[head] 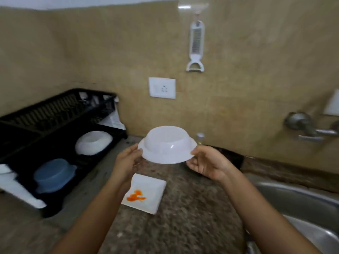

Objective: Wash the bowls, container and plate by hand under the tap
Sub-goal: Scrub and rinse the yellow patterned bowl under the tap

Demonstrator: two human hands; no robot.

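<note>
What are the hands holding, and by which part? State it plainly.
Both hands hold one upside-down white plastic bowl by its wide rim: the left hand pinches the rim's left edge, the right hand its right edge.

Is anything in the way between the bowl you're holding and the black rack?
Nothing visible. Both hands, left and right, hold the bowl upside down over the counter, and only open air lies between it and the rack to the left.
</note>
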